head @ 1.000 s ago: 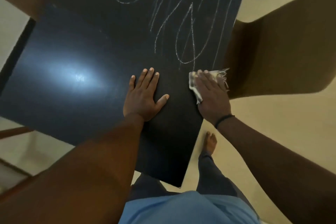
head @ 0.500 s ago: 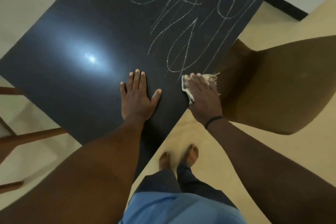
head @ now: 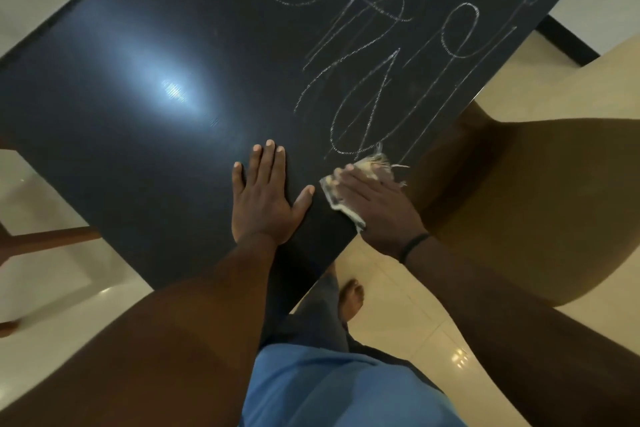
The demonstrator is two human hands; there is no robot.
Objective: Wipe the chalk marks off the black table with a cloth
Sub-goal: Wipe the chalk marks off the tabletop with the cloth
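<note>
Risk first: cloth [head: 353,184] small and frayed, pinned flat under right hand [head: 377,208] at table's near right edge, part of hand and cloth overhanging that edge; sideways stroke from here likely to carry cloth off black table [head: 145,156] and drop it to floor. Loose threads at cloth's far side, could snag or shed lint on dark surface. Dry rag on chalk probably smears pale haze rather than lifting it; several passes likely needed. Left hand [head: 265,198] spread flat, palm down on table, just left of cloth, thumb tip near cloth's left corner; leaning weight so close to near corner could tip or shift table if light. Palm or forearm dragged farther up table would smudge lines. Wooden chair [head: 536,204] tight against table's right edge, may block elbow on long strokes. Bare foot [head: 351,298] below table's near corner, glossy floor, slip possible.

Chalk marks [head: 381,62] begin just beyond cloth and run over table's far right part: loops, long strokes, scribble. Cloth at lowest tails only; nearly all chalk still unwiped. Table's left part bare, lamp glare only.

Writing: no readable word, letter or number in scribble. No brand or label visible anywhere
</note>
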